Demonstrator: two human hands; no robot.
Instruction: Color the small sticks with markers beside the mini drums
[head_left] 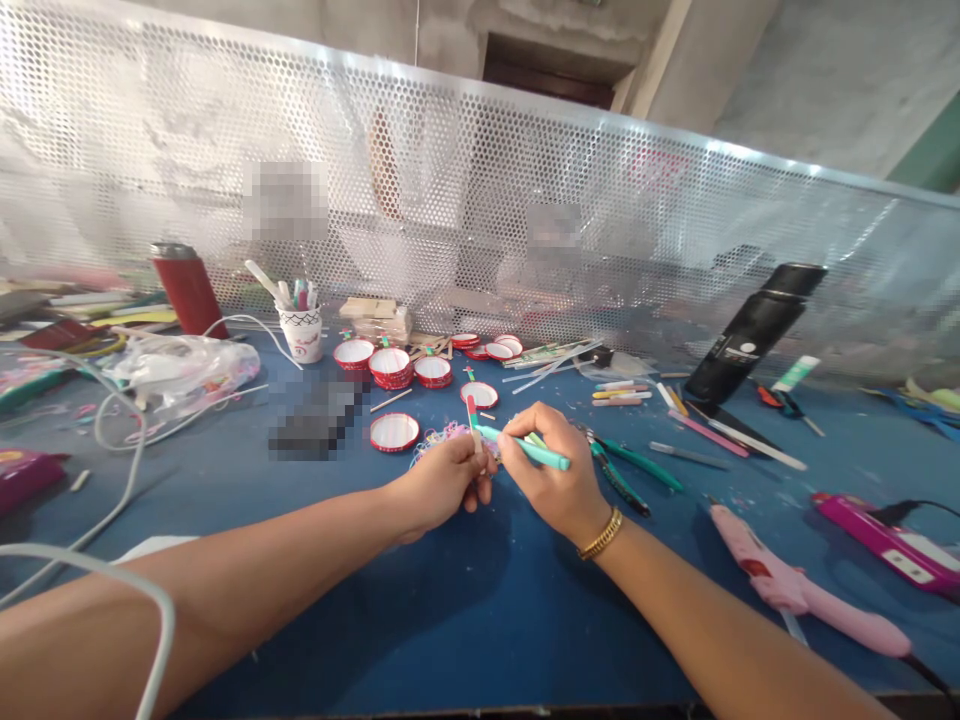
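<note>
My left hand [446, 480] pinches a small upright wooden stick [472, 410] with a red upper end. In my right hand [555, 470] is a teal marker [532, 452], held like a pen, its tip pointing left at the stick. A tangle of pale purple and yellow strands [442, 436] lies just behind my hands. Beyond it are a round white disc with a red rim [394, 432] and a second one [478, 395] with a small coloured stick at its top. Stacks of similar discs [390, 365] stand farther back.
Green-handled pliers [637, 465] lie beside my right hand. A pink glue gun [806, 590], a black bottle [754, 335] and several markers [621, 392] are to the right. At left are a white cable [139, 450], a red bottle [189, 290], and a cup of pens [301, 333].
</note>
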